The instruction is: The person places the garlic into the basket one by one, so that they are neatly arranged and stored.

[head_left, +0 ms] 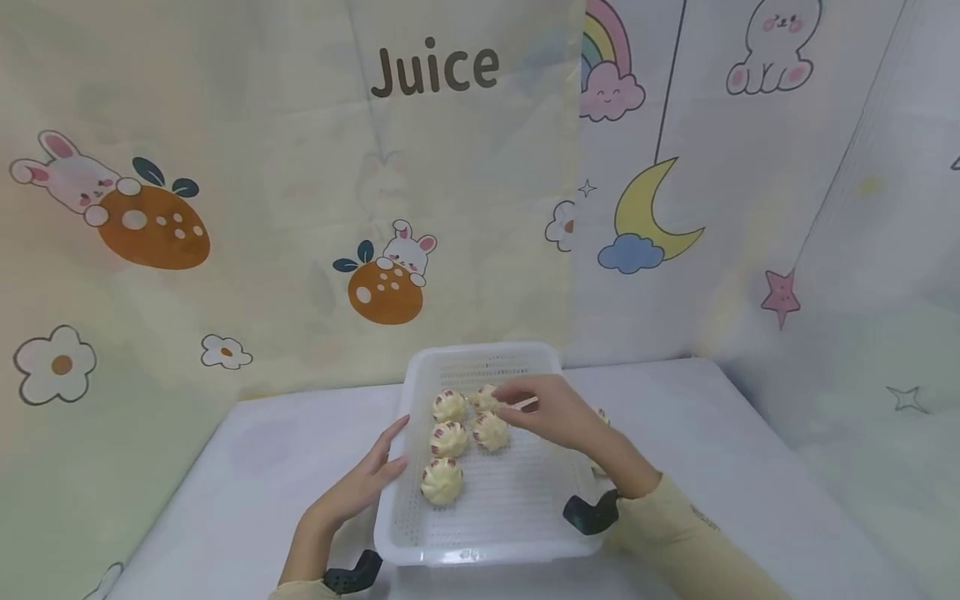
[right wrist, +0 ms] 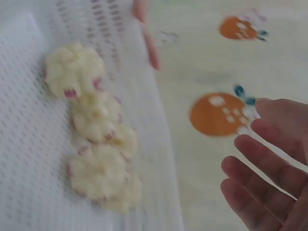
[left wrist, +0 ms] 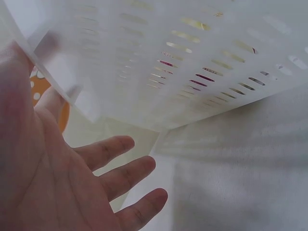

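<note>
A white plastic basket (head_left: 525, 500) with slotted walls holds several round, ridged cream buns (head_left: 442, 482) with dark red marks. They stand in two rows on its left side. My left hand (head_left: 360, 483) is at the basket's left rim, thumb and forefinger touching it; in the left wrist view the other fingers (left wrist: 127, 178) spread loosely below. Above the far bun (head_left: 487, 397) of the second row is my right hand (head_left: 551, 408), its fingers loosely bent. Nothing lies between those fingers in the right wrist view, where the buns (right wrist: 98, 171) appear blurred.
More buns (head_left: 602, 414) show partly behind my right wrist, outside the basket's right side. A white cloth covers the table (head_left: 285, 450). Behind it hangs a printed curtain (head_left: 465, 167) with rabbits, oranges and a moon. Black wrist devices (head_left: 592, 512) sit near the basket's front corners.
</note>
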`<state>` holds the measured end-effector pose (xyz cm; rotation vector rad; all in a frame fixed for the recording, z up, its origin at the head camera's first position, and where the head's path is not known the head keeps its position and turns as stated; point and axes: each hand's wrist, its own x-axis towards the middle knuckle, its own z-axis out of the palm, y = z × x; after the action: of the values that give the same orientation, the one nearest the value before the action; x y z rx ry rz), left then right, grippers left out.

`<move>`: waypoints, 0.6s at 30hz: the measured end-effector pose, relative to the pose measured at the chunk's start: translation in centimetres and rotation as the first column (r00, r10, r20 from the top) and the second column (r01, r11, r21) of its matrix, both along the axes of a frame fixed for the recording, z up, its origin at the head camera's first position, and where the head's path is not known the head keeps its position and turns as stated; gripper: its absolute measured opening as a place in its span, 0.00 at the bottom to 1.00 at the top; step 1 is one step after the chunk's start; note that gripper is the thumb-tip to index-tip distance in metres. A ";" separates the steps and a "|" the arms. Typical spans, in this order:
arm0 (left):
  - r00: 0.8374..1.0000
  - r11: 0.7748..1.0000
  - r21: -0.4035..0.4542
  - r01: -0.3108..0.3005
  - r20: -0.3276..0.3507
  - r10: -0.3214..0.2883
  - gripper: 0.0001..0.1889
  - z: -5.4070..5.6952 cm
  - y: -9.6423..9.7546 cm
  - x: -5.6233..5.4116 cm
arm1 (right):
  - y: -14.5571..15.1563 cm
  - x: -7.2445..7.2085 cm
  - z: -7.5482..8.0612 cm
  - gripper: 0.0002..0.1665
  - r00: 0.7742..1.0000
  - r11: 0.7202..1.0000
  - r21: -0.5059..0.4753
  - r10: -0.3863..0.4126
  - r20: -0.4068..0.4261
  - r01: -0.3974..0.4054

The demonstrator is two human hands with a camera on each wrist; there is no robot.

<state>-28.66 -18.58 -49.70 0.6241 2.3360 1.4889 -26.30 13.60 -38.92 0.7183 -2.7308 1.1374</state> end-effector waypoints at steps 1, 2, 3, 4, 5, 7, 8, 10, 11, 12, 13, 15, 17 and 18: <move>1.000 1.000 0.001 0.002 0.000 -0.002 0.32 0.0 -0.2 0.1 | 1.0 0.2 0.0 0.18 1.000 1.000 -0.021 -0.024 0.002 0.024; 1.000 1.000 0.005 0.004 0.002 -0.004 0.32 0.0 -0.3 0.2 | 2.0 0.4 -0.1 0.18 0.999 0.998 -0.038 -0.047 0.006 0.048; 1.000 1.000 0.004 0.003 0.006 -0.003 0.32 0.0 -0.4 0.2 | 3.0 0.5 -0.3 0.19 0.998 0.996 -0.053 -0.069 0.012 0.070; 1.000 1.000 0.005 0.004 0.009 -0.004 0.32 0.0 -0.5 0.3 | 4.0 0.6 -0.5 0.20 0.995 0.993 -0.064 -0.094 0.023 0.095; 1.000 1.000 0.006 0.005 0.012 -0.005 0.32 0.0 -0.6 0.3 | 5.0 0.8 -0.8 0.21 0.993 0.991 -0.068 -0.111 0.036 0.113; 1.000 1.000 0.003 0.002 0.024 -0.003 0.32 -0.1 -0.8 0.4 | 6.8 0.9 -1.7 0.22 0.988 0.988 -0.067 -0.137 0.069 0.142; 1.000 1.000 0.004 0.000 0.025 -0.001 0.32 -0.1 -0.8 0.4 | 7.7 1.0 -2.1 0.23 0.985 0.987 -0.056 -0.148 0.085 0.153; 1.000 1.000 0.008 -0.002 0.025 0.002 0.32 -0.1 -0.9 0.4 | 9.1 1.2 -3.1 0.25 0.979 0.984 -0.038 -0.166 0.120 0.171; 1.000 1.000 0.011 0.000 0.024 0.000 0.31 -0.1 -0.9 0.3 | 9.9 1.3 -3.6 0.25 0.975 0.983 -0.030 -0.174 0.138 0.179; 1.000 1.000 0.014 0.005 0.020 -0.006 0.31 0.0 -0.8 0.3 | 10.5 1.3 -4.1 0.25 0.972 0.982 -0.024 -0.180 0.152 0.185; 1.000 1.000 0.017 0.015 0.012 -0.015 0.32 0.0 -0.7 0.2 | 11.2 1.4 -4.4 0.26 0.969 0.981 -0.016 -0.187 0.163 0.192; 0.999 0.999 0.028 0.033 0.016 -0.033 0.32 0.2 -0.4 0.0 | 12.3 1.5 -5.0 0.26 0.964 0.979 0.002 -0.199 0.179 0.202; 0.999 0.999 0.023 0.038 0.033 -0.038 0.32 0.3 -0.4 0.0 | 13.0 1.4 -5.7 0.26 0.960 0.979 0.014 -0.202 0.196 0.203; 0.999 0.999 0.020 0.036 0.037 -0.037 0.33 0.5 -0.4 -0.1 | 13.2 1.3 -5.9 0.27 0.960 0.980 0.016 -0.197 0.197 0.198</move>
<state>-28.81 -19.00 -49.22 0.6355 2.2730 1.4955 -25.00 26.84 -44.80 0.3360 -2.8795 1.2266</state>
